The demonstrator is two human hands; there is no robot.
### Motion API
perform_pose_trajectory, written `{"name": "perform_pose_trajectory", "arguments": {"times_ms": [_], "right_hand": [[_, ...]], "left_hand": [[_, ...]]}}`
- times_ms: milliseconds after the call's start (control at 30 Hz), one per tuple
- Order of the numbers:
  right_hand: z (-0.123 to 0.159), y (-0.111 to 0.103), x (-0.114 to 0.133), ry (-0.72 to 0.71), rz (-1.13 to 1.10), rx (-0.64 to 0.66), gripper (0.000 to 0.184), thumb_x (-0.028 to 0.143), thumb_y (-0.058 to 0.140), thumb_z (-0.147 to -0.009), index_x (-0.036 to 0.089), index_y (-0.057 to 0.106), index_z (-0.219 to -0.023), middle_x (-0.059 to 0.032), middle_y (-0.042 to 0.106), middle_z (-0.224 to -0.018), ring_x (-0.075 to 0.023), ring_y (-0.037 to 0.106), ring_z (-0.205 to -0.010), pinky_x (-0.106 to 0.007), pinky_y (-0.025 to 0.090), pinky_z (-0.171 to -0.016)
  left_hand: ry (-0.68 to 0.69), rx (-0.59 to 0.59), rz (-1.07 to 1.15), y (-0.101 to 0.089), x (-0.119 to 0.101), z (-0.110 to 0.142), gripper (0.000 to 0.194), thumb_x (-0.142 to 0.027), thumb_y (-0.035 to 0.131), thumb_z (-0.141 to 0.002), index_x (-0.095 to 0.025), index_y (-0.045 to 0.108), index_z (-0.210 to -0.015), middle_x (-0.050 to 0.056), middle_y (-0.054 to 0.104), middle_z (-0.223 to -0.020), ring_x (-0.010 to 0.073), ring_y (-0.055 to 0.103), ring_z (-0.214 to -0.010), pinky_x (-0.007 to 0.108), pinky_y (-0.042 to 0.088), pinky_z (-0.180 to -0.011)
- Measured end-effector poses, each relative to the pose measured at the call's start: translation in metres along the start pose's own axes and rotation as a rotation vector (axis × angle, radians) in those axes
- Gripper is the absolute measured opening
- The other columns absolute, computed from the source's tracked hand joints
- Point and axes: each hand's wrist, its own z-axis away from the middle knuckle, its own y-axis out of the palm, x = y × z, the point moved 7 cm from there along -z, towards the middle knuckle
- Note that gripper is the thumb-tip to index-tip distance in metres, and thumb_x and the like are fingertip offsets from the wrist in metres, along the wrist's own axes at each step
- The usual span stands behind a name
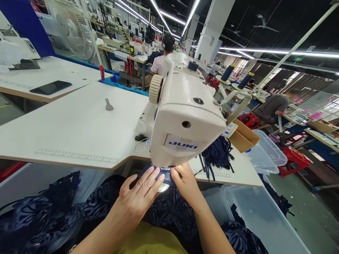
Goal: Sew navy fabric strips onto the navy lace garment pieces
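Observation:
A white JUKI sewing machine (pixel 189 116) stands right in front of me. Under its head lies a piece of navy fabric (pixel 168 176), partly covered by my hands. My left hand (pixel 137 199) rests on the fabric's left side, fingers stretched out and nearly flat. On the other side, my right hand (pixel 186 181) pinches the fabric's edge between thumb and fingers, close to the needle area. The machine head hides the needle and presser foot. Just below the fabric shows a round metal piece (pixel 163 187). Dark patterned lace fabric (pixel 172 211) hangs down beneath my hands toward my lap.
Navy strips (pixel 218 153) are heaped right of the machine, beside a cardboard box (pixel 245 134). Plastic bins (pixel 265 215) flank me, with dark lace pieces (pixel 45 215) at left. A grey metal piece (pixel 108 105) lies on the white table (pixel 71 123); a phone (pixel 51 87) lies beyond.

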Motion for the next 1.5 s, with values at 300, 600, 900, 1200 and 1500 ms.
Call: {"name": "perform_pose_trajectory", "arguments": {"times_ms": [300, 600, 900, 1200, 1500], "right_hand": [[-0.002, 0.001, -0.001, -0.008, -0.019, 0.002, 0.022, 0.022, 0.045, -0.093, 0.021, 0.065, -0.085, -0.0043, 0.055, -0.09, -0.0182, 0.053, -0.09, -0.031, 0.044, -0.084], [-0.002, 0.003, -0.006, 0.006, -0.037, -0.016, 0.02, 0.019, 0.047, -0.091, 0.02, 0.061, -0.078, -0.004, 0.054, -0.09, -0.0176, 0.053, -0.09, -0.029, 0.044, -0.082], [-0.002, 0.003, -0.003, 0.024, -0.033, -0.009, 0.02, 0.018, 0.047, -0.091, 0.02, 0.062, -0.079, -0.0045, 0.056, -0.094, -0.0169, 0.055, -0.092, -0.027, 0.044, -0.084], [-0.002, 0.007, -0.006, 0.012, -0.047, -0.04, 0.021, 0.018, 0.044, -0.091, 0.02, 0.063, -0.083, -0.0049, 0.056, -0.1, -0.0176, 0.053, -0.095, -0.029, 0.042, -0.088], [0.014, 0.01, -0.033, 0.116, -0.165, -0.097, 0.021, 0.035, 0.041, -0.096, 0.02, 0.051, -0.108, -0.0009, 0.055, -0.084, -0.0155, 0.053, -0.077, -0.027, 0.044, -0.074]], "left_hand": [[-0.015, 0.069, -0.025, 0.008, -0.001, 0.008, 0.045, -0.027, 0.04, -0.097, -0.026, 0.035, -0.143, 0.005, 0.05, -0.14, 0.0177, 0.048, -0.128, 0.037, 0.011, -0.114], [-0.033, 0.084, -0.03, 0.015, 0.001, 0.015, 0.046, -0.025, 0.034, -0.098, -0.025, 0.033, -0.144, 0.004, 0.047, -0.142, 0.0174, 0.043, -0.132, 0.035, 0.01, -0.114], [-0.04, 0.014, -0.077, 0.01, -0.001, 0.01, 0.047, -0.03, 0.039, -0.098, -0.025, 0.032, -0.144, 0.006, 0.054, -0.137, 0.0183, 0.051, -0.125, 0.036, 0.016, -0.112], [-0.059, -0.04, -0.105, -0.008, -0.006, -0.003, 0.046, -0.031, 0.039, -0.098, -0.023, 0.035, -0.143, 0.009, 0.056, -0.134, 0.0201, 0.058, -0.117, 0.036, 0.031, -0.1], [-0.075, -0.013, -0.087, -0.005, -0.006, -0.001, 0.043, -0.031, 0.043, -0.097, -0.025, 0.04, -0.139, 0.005, 0.056, -0.135, 0.0195, 0.057, -0.118, 0.037, 0.031, -0.099]]}}
